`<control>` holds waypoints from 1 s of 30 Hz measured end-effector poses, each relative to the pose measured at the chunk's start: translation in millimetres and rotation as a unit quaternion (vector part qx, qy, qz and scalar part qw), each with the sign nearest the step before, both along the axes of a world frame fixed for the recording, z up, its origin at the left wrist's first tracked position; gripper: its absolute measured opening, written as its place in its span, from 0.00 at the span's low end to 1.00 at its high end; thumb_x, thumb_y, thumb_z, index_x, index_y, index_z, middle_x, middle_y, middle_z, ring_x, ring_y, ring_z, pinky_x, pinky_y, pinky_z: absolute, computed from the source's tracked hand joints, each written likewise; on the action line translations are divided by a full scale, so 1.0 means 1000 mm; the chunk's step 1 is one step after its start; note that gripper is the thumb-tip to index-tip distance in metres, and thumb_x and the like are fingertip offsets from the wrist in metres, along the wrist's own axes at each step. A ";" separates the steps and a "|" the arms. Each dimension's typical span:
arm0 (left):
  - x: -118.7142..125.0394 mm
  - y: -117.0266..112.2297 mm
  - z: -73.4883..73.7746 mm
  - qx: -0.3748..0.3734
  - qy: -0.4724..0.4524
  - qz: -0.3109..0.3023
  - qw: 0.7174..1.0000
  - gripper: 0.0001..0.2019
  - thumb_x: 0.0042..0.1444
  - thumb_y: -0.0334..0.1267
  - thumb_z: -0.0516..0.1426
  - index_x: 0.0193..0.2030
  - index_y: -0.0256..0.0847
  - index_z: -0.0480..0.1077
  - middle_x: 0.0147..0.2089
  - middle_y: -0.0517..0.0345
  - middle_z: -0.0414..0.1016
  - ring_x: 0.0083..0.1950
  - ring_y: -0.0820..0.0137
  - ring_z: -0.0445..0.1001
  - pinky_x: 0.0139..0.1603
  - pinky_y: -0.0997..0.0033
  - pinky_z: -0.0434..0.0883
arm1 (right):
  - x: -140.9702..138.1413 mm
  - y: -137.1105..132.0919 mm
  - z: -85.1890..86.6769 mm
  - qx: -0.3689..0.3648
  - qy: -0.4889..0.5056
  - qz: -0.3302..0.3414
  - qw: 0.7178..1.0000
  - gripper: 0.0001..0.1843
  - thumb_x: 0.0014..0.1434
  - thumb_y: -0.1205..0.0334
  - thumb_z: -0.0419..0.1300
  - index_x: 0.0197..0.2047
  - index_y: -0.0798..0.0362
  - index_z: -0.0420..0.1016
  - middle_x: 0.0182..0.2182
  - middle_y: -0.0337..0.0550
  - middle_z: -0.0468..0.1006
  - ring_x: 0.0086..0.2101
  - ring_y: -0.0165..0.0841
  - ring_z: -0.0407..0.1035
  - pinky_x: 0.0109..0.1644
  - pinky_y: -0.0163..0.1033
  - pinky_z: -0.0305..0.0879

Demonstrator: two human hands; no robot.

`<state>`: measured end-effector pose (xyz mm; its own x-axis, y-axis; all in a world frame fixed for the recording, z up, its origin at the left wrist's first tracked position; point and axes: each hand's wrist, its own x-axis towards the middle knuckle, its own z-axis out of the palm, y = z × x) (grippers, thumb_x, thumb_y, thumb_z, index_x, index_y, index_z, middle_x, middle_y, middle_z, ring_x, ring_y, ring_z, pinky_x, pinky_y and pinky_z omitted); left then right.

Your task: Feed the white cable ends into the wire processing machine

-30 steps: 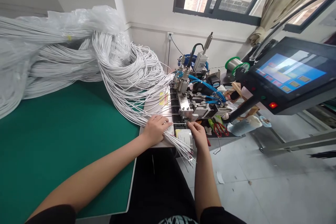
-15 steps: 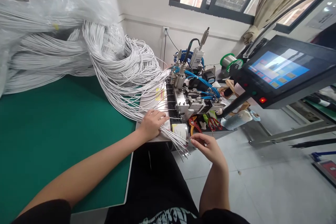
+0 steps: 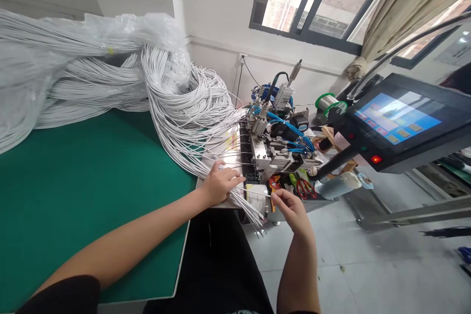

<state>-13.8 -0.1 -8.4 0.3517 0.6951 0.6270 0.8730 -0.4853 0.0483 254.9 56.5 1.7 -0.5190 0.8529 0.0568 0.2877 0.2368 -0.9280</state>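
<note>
A big bundle of thin white wires (image 3: 176, 103) spills from clear plastic across the green mat (image 3: 91, 181) to a small metal machine (image 3: 272, 147). My left hand (image 3: 219, 184) rests on the fanned wire ends at the mat's right edge, fingers curled over them and pinching one wire. My right hand (image 3: 289, 206) is just right of it, thumb and finger pinched on the tip of that single white wire (image 3: 253, 192), which stretches between the two hands. More loose wire ends (image 3: 253, 216) hang off the edge below.
A touch screen panel (image 3: 399, 120) on an arm juts in at the right. Red-handled scissors (image 3: 303, 187), a white roll (image 3: 257, 195) and a green solder spool (image 3: 327, 100) sit around the machine. Grey floor lies below right; a window is behind.
My right hand dropped away from the machine toward the hanging wire ends, then rose again pinching one wire out to the right. My left hand stayed on the wires.
</note>
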 end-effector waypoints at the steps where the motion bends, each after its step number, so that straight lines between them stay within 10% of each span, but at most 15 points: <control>1: 0.000 -0.001 0.000 0.002 0.004 -0.006 1.000 0.19 0.55 0.26 0.52 0.51 0.43 0.72 0.45 0.55 0.79 0.43 0.67 0.75 0.58 0.54 0.52 | -0.002 0.003 -0.001 -0.004 0.004 -0.004 1.000 0.18 0.60 0.46 0.58 0.29 0.53 0.69 0.23 0.39 0.67 0.24 0.29 0.58 0.26 0.34 0.54; 10: 0.001 -0.008 0.009 0.050 -0.004 -0.009 0.999 0.12 0.64 0.40 0.53 0.52 0.45 0.71 0.36 0.61 0.80 0.34 0.73 0.73 0.54 0.59 0.55 | -0.026 0.024 -0.005 -0.014 0.071 -0.037 0.997 0.18 0.58 0.45 0.59 0.31 0.53 0.68 0.23 0.36 0.64 0.25 0.29 0.56 0.28 0.33 0.54; 21: 0.004 -0.007 0.004 0.050 0.021 -0.012 0.998 0.15 0.61 0.29 0.46 0.45 0.40 0.72 0.32 0.59 0.77 0.31 0.72 0.69 0.52 0.59 0.55 | -0.058 0.027 -0.013 0.000 0.188 -0.105 0.976 0.17 0.57 0.47 0.61 0.30 0.53 0.70 0.23 0.37 0.64 0.24 0.28 0.56 0.28 0.34 0.54; 30: 0.004 -0.007 0.006 0.036 0.007 0.061 0.997 0.13 0.60 0.35 0.52 0.50 0.43 0.71 0.36 0.57 0.78 0.39 0.66 0.71 0.52 0.54 0.52 | -0.048 0.032 -0.009 0.110 -0.005 -0.125 0.986 0.13 0.57 0.53 0.60 0.27 0.54 0.72 0.21 0.38 0.66 0.24 0.30 0.58 0.28 0.35 0.54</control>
